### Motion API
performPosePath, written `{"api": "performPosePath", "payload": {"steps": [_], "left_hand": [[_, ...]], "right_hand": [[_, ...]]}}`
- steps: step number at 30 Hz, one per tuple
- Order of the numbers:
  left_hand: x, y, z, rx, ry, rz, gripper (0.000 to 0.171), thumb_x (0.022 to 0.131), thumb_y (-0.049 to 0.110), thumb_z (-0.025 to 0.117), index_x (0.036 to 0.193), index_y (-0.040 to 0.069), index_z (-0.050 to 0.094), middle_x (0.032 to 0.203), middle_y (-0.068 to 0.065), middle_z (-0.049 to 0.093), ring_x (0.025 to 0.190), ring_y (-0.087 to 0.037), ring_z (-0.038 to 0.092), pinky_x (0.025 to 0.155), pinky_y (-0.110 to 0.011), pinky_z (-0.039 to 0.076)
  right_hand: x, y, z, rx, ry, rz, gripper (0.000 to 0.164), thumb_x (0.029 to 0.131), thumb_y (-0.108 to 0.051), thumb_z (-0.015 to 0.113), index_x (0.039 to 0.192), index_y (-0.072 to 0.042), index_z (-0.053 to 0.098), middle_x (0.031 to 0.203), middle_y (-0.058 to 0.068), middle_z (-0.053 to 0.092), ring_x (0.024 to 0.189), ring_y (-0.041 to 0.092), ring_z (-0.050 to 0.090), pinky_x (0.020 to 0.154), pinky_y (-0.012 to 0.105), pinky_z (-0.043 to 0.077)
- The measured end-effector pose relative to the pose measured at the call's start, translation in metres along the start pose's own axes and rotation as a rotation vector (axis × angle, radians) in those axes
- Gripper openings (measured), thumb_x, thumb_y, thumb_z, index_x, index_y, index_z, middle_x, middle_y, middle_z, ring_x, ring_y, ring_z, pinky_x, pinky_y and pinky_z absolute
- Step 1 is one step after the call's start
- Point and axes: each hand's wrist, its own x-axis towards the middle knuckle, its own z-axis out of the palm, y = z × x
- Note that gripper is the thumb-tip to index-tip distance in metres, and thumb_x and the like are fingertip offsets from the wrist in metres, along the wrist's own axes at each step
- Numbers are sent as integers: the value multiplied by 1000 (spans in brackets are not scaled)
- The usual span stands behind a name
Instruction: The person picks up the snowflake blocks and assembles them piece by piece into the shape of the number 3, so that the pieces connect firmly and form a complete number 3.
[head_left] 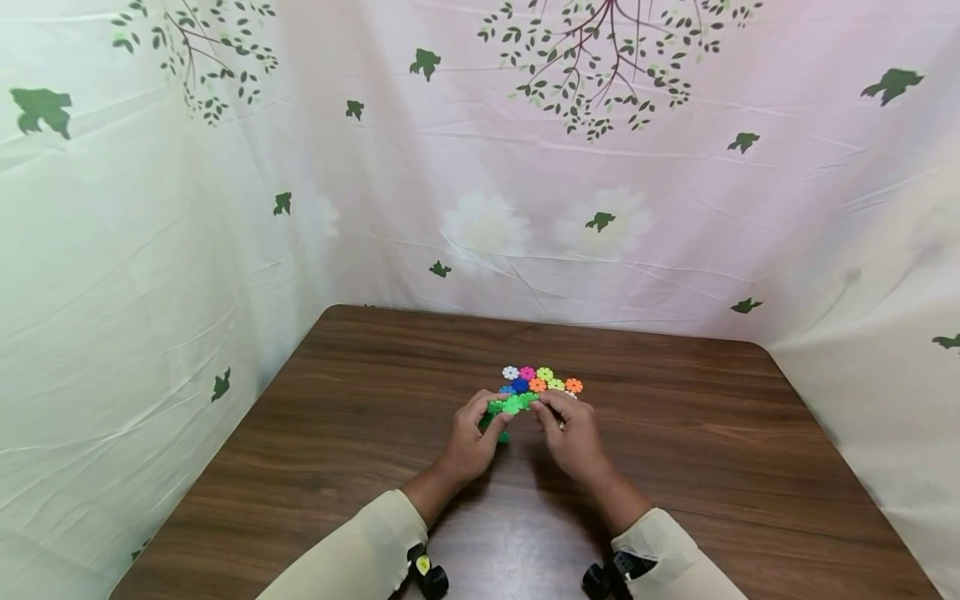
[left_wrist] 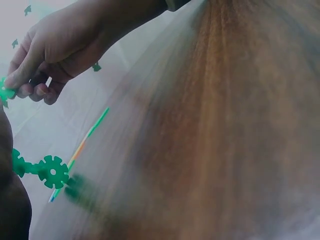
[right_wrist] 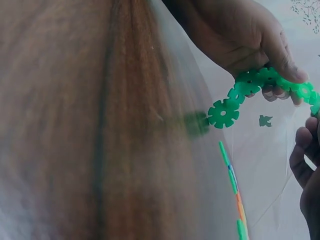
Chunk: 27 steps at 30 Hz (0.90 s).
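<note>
A chain of green notched plastic discs (head_left: 513,405), snowflake-shaped with a hole in the middle, is held up over the table between both hands. My left hand (head_left: 468,442) pinches it with thumb and fingers on the left side. From that hand part of the chain hangs down, its lowest disc (right_wrist: 223,113) close over the tabletop in the right wrist view. At the chain's other end, the thumb and fingers of my right hand (head_left: 573,437) pinch a green disc (left_wrist: 6,91).
Just beyond the hands, several loose discs (head_left: 537,384) in white, pink, yellow, orange and blue lie flat on the brown wooden table (head_left: 375,400). A pale curtain (head_left: 390,208) printed with leaves surrounds the table at the back and sides.
</note>
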Motion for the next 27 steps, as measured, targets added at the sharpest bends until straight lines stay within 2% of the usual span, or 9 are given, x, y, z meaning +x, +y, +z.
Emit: {"api": "performPosePath", "payload": {"steps": [5, 9, 11, 16, 19, 23, 27], "left_hand": [[0, 4, 0, 8, -11, -9, 27, 107, 2, 66, 134, -1, 69, 112, -14, 72, 94, -13, 66, 83, -35, 61], [1, 5, 0, 10, -11, -9, 28, 107, 2, 66, 134, -2, 67, 113, -15, 72, 95, -14, 66, 84, -36, 61], [2, 6, 1, 5, -4, -20, 29, 107, 2, 67, 135, -2, 67, 114, -16, 71, 97, -14, 66, 86, -34, 60], [2, 5, 2, -43, 25, -108, 32, 107, 8, 69, 139, 2, 66, 112, -15, 69, 97, -9, 63, 85, -25, 57], [2, 3, 2, -64, 60, -140, 31, 108, 9, 69, 138, 3, 68, 115, -14, 71, 101, -10, 65, 89, -25, 57], [1, 3, 1, -104, 104, -182, 29, 108, 9, 67, 137, 4, 68, 125, -15, 73, 110, -12, 68, 96, -24, 57], [1, 3, -1, -132, 103, -206, 30, 110, 10, 66, 139, 4, 67, 130, -16, 73, 111, -11, 67, 97, -25, 57]], "right_hand": [[2, -2, 0, -78, 3, -73, 24, 92, 16, 75, 85, -6, 70, 70, 0, 60, 65, 2, 52, 59, 16, 45], [2, -2, 0, -53, 9, -73, 24, 92, 15, 75, 86, -7, 71, 71, 0, 61, 63, 6, 54, 59, 15, 45], [1, -1, 0, -22, -2, -52, 19, 94, 14, 74, 89, -5, 73, 72, 1, 62, 64, 8, 56, 60, 16, 47], [1, 2, -4, 37, -43, 29, 7, 96, 8, 74, 100, 4, 78, 77, 7, 69, 66, 14, 63, 62, 19, 54], [1, 4, -7, 37, -49, 81, 12, 95, 8, 74, 106, 5, 79, 80, 13, 72, 68, 19, 67, 63, 23, 58], [1, 8, -11, 19, -69, 174, 16, 97, 7, 74, 110, 3, 81, 87, 19, 76, 71, 17, 69, 66, 26, 60], [1, 12, -16, 24, -99, 229, 15, 99, 5, 73, 111, 2, 81, 93, 22, 77, 74, 26, 71, 68, 25, 61]]}}
